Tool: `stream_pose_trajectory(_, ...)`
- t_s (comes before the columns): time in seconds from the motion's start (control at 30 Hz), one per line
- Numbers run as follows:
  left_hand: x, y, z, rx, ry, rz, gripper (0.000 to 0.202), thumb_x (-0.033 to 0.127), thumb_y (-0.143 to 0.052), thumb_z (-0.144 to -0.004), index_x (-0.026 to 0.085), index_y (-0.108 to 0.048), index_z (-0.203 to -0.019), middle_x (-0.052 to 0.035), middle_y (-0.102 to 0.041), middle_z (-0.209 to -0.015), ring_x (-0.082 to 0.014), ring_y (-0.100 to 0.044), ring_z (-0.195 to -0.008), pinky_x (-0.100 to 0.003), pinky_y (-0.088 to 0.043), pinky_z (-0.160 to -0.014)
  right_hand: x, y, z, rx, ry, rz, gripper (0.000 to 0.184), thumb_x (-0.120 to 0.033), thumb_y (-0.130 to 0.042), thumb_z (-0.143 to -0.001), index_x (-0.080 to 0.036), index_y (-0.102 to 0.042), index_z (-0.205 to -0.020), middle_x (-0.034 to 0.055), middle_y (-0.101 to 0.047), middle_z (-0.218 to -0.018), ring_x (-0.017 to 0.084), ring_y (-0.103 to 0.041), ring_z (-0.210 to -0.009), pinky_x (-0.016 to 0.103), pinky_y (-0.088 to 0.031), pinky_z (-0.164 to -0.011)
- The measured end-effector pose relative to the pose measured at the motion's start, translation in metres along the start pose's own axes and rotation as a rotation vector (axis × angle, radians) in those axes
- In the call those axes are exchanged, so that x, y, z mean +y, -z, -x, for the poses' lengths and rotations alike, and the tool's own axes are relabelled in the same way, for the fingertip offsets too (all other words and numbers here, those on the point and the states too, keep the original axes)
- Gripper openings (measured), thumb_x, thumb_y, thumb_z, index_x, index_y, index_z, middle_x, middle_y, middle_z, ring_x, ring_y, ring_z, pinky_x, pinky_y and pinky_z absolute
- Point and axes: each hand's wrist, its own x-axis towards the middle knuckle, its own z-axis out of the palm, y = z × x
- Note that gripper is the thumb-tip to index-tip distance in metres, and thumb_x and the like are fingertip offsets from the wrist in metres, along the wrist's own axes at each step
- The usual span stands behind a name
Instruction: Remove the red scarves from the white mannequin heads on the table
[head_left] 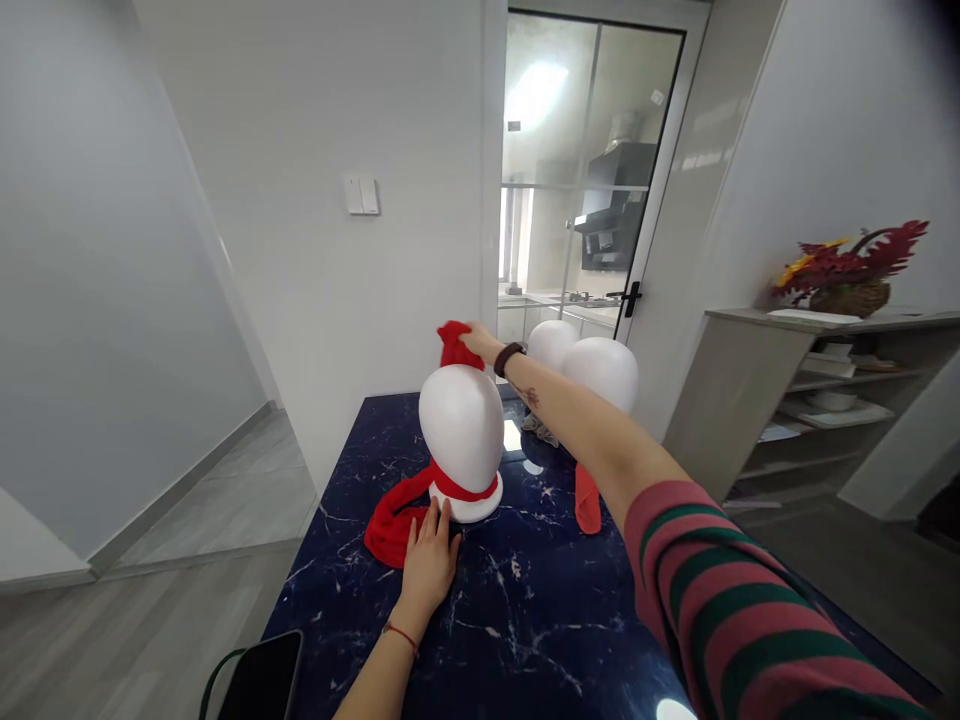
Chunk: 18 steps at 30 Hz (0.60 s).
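Note:
A white mannequin head (461,420) stands upright on the table. A red scarf (391,530) goes round its neck, with one bunched length lying on the table at the left. Behind the head my right hand (480,345) is closed on a raised part of red fabric, which looks like the scarf's other end; the link behind the head is hidden. My left hand (431,560) lies with fingers stretched out, its fingertips at the front of the head's round base, beside the scarf. Whether they press on the scarf or only the base I cannot tell.
Two more white mannequin heads (606,368) stand at the back right, partly behind my right arm. An orange-red cloth (587,502) and a grey cloth (538,430) lie near them. A phone (262,678) is at the dark marbled table's (525,620) front left edge.

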Motion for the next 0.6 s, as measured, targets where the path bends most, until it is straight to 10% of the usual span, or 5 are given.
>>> stream_pose_trajectory(0.17, 0.001, 0.0, 0.0, 0.013, -0.002, 0.023, 0.051, 0.03, -0.037, -0.089, 0.013, -0.035, -0.138, -0.0179, -0.038, -0.142, -0.0241, -0.038, -0.13, -0.047, -0.032, -0.106, -0.055, -0.013, 0.018, -0.221, -0.115, -0.449, 0.026, -0.015, -0.03, -0.092, -0.022, -0.051, -0.104, -0.0041, -0.063, -0.088, 0.011, -0.061, -0.093, 0.023, -0.052, -0.075)
stream_pose_trajectory(0.33, 0.004, 0.007, -0.003, 0.06, 0.045, 0.143, 0.039, 0.028, -0.037, -0.088, 0.012, -0.058, -0.116, -0.0157, -0.062, -0.118, -0.0231, -0.054, -0.116, -0.043, -0.044, -0.096, -0.047, 0.03, 0.103, -0.357, -0.383, -0.886, 0.017, -0.02, -0.036, -0.088, -0.018, -0.053, -0.086, 0.0003, -0.066, -0.079, 0.013, -0.063, -0.083, 0.026, -0.053, -0.076)
stream_pose_trajectory(0.5, 0.004, 0.01, -0.002, 0.06, 0.015, 0.131, 0.048, 0.027, -0.033, -0.088, 0.006, -0.047, -0.128, -0.0176, -0.049, -0.133, -0.0208, -0.045, -0.125, -0.042, -0.036, -0.102, 0.013, 0.095, 0.187, -0.173, -0.53, -0.786, 0.017, -0.032, -0.052, -0.08, -0.018, -0.059, -0.089, 0.0026, -0.068, -0.087, 0.018, -0.063, -0.089, 0.03, -0.053, -0.078)
stream_pose_trajectory(0.6, 0.003, 0.008, -0.001, 0.007, -0.012, 0.035, 0.052, 0.028, -0.037, -0.089, 0.01, -0.035, -0.138, -0.0187, -0.037, -0.142, -0.0249, -0.037, -0.131, -0.047, -0.031, -0.105, 0.057, 0.112, 0.228, 0.179, -0.456, -0.627, 0.03, -0.036, -0.056, -0.077, -0.024, -0.055, -0.105, 0.0011, -0.064, -0.106, 0.019, -0.061, -0.097, 0.033, -0.05, -0.085)
